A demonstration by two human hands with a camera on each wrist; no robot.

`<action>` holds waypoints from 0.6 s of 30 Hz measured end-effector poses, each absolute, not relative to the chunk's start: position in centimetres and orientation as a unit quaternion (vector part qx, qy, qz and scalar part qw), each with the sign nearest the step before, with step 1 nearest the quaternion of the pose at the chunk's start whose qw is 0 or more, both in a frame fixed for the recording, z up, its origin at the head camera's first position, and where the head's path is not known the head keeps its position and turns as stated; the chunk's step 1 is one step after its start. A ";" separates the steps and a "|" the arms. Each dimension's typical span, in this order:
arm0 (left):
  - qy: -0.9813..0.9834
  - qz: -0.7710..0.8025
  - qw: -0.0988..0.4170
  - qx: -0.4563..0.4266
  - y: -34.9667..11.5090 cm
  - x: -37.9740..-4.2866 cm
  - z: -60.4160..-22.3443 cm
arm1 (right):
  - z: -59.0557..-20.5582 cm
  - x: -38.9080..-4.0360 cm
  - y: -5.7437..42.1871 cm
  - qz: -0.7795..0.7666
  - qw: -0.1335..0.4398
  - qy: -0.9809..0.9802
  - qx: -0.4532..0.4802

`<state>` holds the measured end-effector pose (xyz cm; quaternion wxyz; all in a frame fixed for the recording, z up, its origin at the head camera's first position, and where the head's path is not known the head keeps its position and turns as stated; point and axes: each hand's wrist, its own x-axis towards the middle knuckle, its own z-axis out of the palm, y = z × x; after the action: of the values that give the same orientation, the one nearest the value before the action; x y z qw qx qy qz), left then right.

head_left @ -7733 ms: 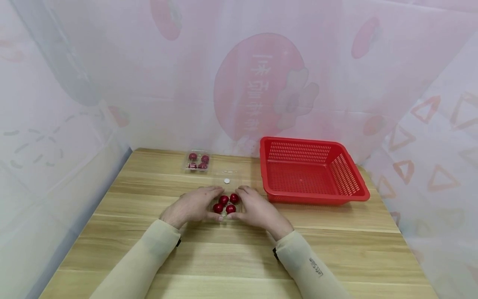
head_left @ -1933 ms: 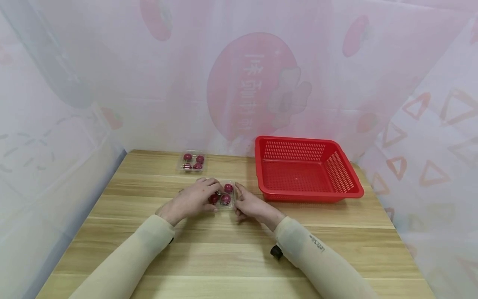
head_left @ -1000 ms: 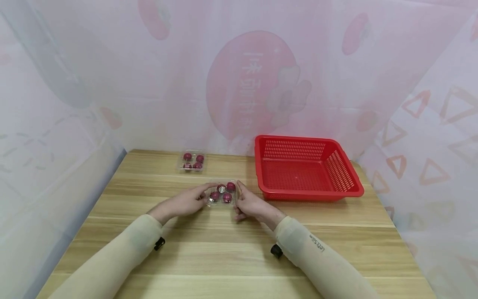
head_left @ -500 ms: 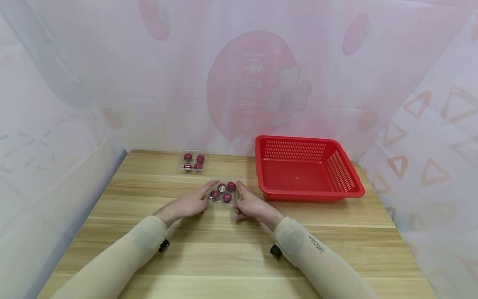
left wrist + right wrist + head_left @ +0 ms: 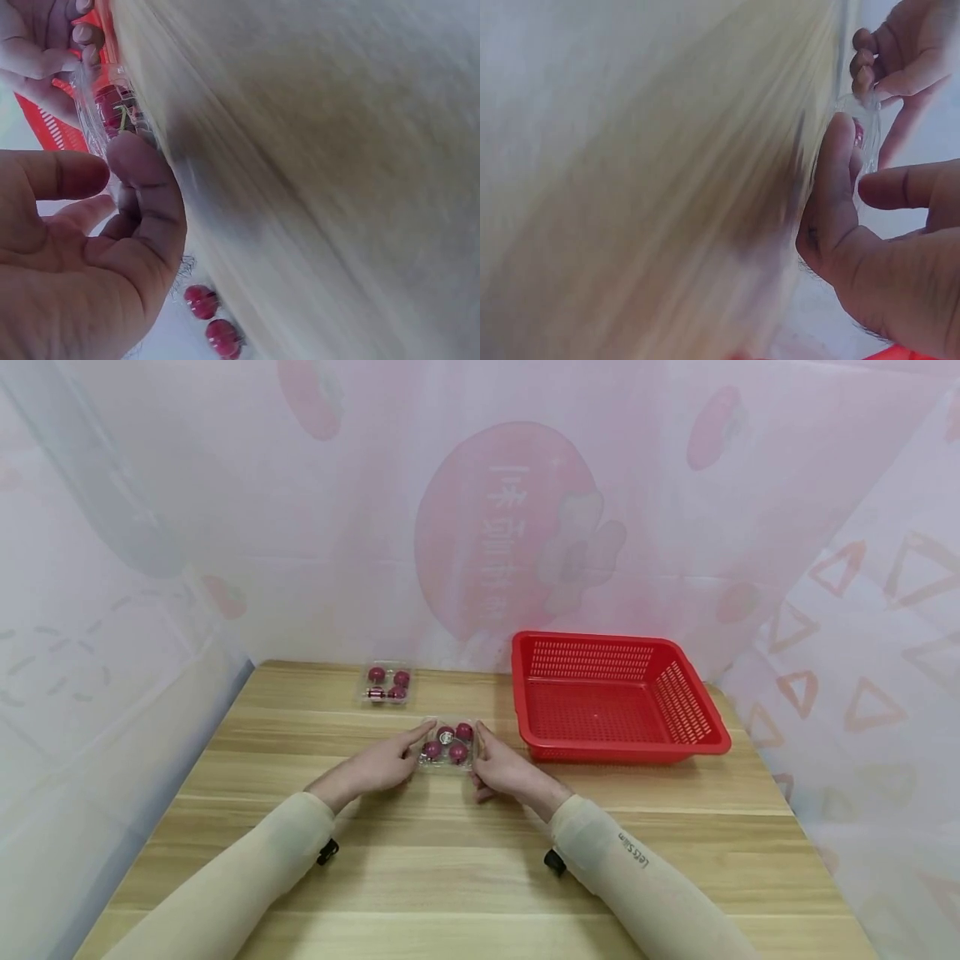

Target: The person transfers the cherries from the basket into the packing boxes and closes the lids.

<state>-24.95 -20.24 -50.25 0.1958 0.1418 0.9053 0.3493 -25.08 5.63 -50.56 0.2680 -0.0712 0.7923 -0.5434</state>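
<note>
A clear plastic clamshell box (image 5: 447, 762) with several round dark-red fruits sits mid-table, its lid down and a round white label on top. The fruits look like cherries; a green stem shows in the left wrist view. My left hand (image 5: 384, 765) holds the box's left edge, its thumb and fingers around the rim. From the other side my right hand (image 5: 507, 768) holds the right edge in the same way. In the right wrist view, the clear rim of the box (image 5: 867, 112) shows between both hands.
A second clear box (image 5: 386, 702) with several dark-red fruits lies at the back left of the wooden table (image 5: 442, 877). The red perforated plastic basket (image 5: 622, 750) stands at the back right. A printed cloth hangs behind the table.
The lid, folded open behind the fruits at first, now covers them. My left hand has moved from over the box to its left edge. My right hand stays at the right edge.
</note>
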 end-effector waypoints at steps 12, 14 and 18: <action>0.904 0.360 0.187 0.137 -20.1 -24.7 -49.7 | -50.4 -24.9 5.6 -0.438 0.207 0.864 -0.139; 0.901 0.364 0.190 0.135 -20.1 -24.6 -49.7 | -50.3 -24.9 5.5 -0.419 0.197 0.873 -0.153; 0.902 0.364 0.186 0.140 -20.1 -24.6 -49.7 | -50.0 -24.8 5.3 -0.386 0.185 0.888 -0.166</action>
<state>-24.58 -20.09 -49.69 0.1858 0.1405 0.9018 0.3639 -24.80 5.29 -49.95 0.1849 -0.1658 0.8884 -0.3860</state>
